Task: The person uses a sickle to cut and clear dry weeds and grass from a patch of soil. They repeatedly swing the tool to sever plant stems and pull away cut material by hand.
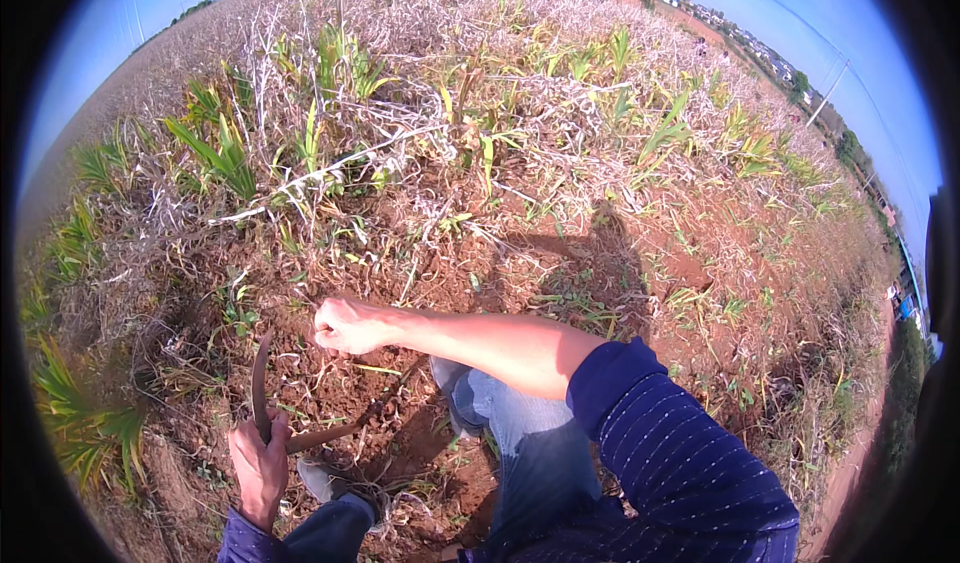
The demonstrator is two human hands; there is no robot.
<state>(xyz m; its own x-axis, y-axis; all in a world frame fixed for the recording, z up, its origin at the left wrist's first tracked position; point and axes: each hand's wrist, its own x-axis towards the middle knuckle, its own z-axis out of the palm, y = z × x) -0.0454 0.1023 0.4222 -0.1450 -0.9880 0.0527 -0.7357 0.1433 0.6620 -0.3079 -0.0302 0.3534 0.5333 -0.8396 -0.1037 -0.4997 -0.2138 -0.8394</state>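
Note:
My left hand [259, 462] grips a short digging pick at its head. The pick's narrow, curved metal blade [259, 390] rises above the fist, and its wooden handle [322, 437] points right, low over the soil. Across the middle of the view stretches my right arm, ending in my right hand [354, 328], curled into a fist. Nothing shows in that fist, though its palm side is hidden. Beneath both hands lies loose reddish-brown soil [300, 383] with dry stalks and clods.
My shoes [319, 480] stand on the dug soil. Green sword-leaved plants [225, 161] grow ahead and to the left among dry pale weeds [420, 15]. One long dry stalk [322, 175] lies across them. A utility pole [829, 94] stands far right.

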